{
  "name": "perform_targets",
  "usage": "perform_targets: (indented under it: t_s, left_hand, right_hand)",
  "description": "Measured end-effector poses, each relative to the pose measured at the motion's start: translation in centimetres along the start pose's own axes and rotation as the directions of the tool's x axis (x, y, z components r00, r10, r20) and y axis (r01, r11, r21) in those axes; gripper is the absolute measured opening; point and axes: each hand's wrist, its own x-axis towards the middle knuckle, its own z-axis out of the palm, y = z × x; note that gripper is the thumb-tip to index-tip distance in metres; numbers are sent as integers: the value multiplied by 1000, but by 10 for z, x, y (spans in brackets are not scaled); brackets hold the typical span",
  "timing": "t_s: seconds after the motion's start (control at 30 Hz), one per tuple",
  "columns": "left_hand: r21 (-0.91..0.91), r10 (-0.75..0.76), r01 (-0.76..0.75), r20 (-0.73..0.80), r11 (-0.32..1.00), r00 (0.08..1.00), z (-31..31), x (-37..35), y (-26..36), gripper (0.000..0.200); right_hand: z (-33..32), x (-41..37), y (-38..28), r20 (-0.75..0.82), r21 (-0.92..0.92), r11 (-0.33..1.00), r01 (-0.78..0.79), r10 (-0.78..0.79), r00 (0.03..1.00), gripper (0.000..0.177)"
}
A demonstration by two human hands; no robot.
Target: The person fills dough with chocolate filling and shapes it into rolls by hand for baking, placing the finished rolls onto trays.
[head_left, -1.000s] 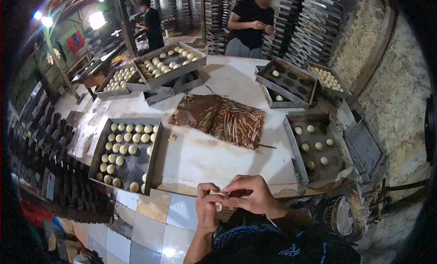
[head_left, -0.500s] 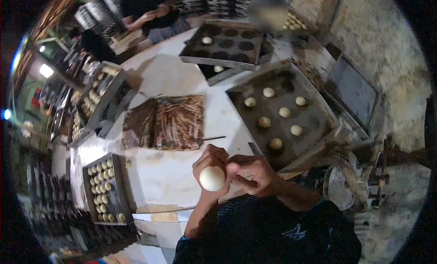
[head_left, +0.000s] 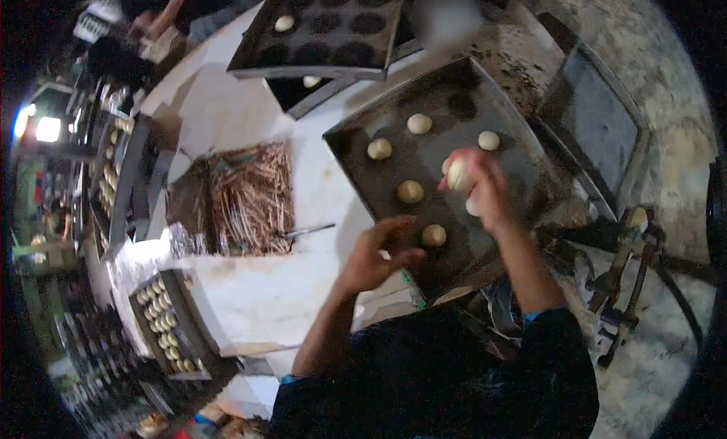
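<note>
My right hand (head_left: 487, 188) is over the large dark baking tray (head_left: 356, 178), its fingers closed round a pale dough ball (head_left: 457, 174). Below and left of it, my left hand (head_left: 376, 256) hangs near the tray's left edge with fingers apart and nothing visible in them. A dough ball (head_left: 434, 235) lies just beyond its fingertips. Spaced about on the tray are several more dough balls, among them a dusted one (head_left: 410, 191) and a pale one (head_left: 419, 123). My right hand partly hides two others.
Stacked trays (head_left: 310, 70) stand at the back, holding few balls. A mat of brown strips (head_left: 250, 200) and a thin dark rod (head_left: 312, 230) lie on the white table (head_left: 250, 303). Full trays (head_left: 170, 322) line the left. Another person's arm (head_left: 173, 11) shows at top left.
My hands have separated. The right one has carried the dough ball from near my chest out over the tray; the left has let go and opened. My view has swung right.
</note>
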Motion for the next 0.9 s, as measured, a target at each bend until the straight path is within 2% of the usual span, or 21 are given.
perform_targets:
  t_s: [0.03,0.07,0.1,0.13,0.17,0.2,0.23,0.3,0.33,0.37,0.4,0.47,0.53,0.57,0.6,0.67,0.73,0.77,0.8,0.87,0.9]
  left_hand:
    - [24,-41,43,-79,999,996,-17,-10,-4,33]
    - [41,-80,88,-169,995,982,-34,-24,-10,33]
    - [-33,-63,56,-291,998,955,-47,-40,-24,33]
    - [-96,-51,12,-421,995,906,-58,-60,-39,33]
    - [-133,-101,39,-504,990,858,-68,-81,-45,30]
    - [-167,-146,59,-577,984,804,-78,-103,-50,27]
    - [-162,-170,83,-652,983,739,-85,-126,-57,24]
    - [-192,-203,88,-742,977,639,-92,-172,-77,23]
    - [-223,-236,95,-782,970,577,-93,-192,-85,22]
    - [-242,-276,133,-813,961,513,-93,-211,-91,20]
    - [-276,-315,153,-830,949,460,-91,-228,-108,19]
    - [-268,-336,214,-843,939,420,-90,-258,-139,18]
    - [-268,-374,284,-814,921,445,-109,-277,-139,17]
    - [-188,-351,359,-809,914,471,-130,-288,-136,18]
    - [-118,-272,327,-834,938,479,-157,-297,-135,17]
    - [80,-57,260,-876,962,479,-226,-314,-140,17]
    - [227,158,92,-867,969,473,-303,-321,-123,15]
    - [358,235,167,-834,919,500,-347,-323,-110,15]
    - [295,184,152,-847,943,499,-385,-318,-110,17]
    - [294,248,18,-835,956,491,-464,-298,-123,24]
    - [308,155,208,-830,928,536,-503,-289,-141,27]
  right_hand:
    - [-18,30,5,-224,-337,938,75,-157,962,33]
    - [-26,62,-9,-85,-538,814,220,-312,946,29]
    - [-36,93,-14,24,-791,538,291,-449,893,27]
    - [-46,124,-5,85,-883,340,325,-564,821,28]
    - [-64,145,6,135,-974,103,203,-453,881,38]
    - [-91,162,29,217,-975,-115,190,-311,925,36]
    - [-100,161,41,192,-963,-221,151,-177,965,47]
    - [-129,173,59,335,-913,-283,294,-111,936,58]
    - [-115,175,42,240,-934,-274,230,-5,971,61]
    - [-91,171,31,40,-997,-63,42,44,998,60]
    - [-87,171,32,154,-971,-195,135,-86,984,56]
    - [-61,169,31,366,-927,-230,297,-374,852,53]
    - [-7,151,34,381,-924,-183,335,-466,798,49]
    - [24,135,36,382,-920,-148,362,-540,750,45]
    - [57,114,42,379,-922,-153,356,-548,746,45]
    - [133,65,57,528,-846,-270,460,-546,650,35]
    - [195,16,84,558,-824,-251,508,-508,656,30]
    - [216,-5,99,518,-847,-153,508,-446,730,29]
    - [231,-23,114,473,-868,-45,495,-378,796,27]
    - [253,-47,142,521,-836,-40,547,-373,768,27]
    - [262,-57,155,513,-839,-43,542,-391,764,27]
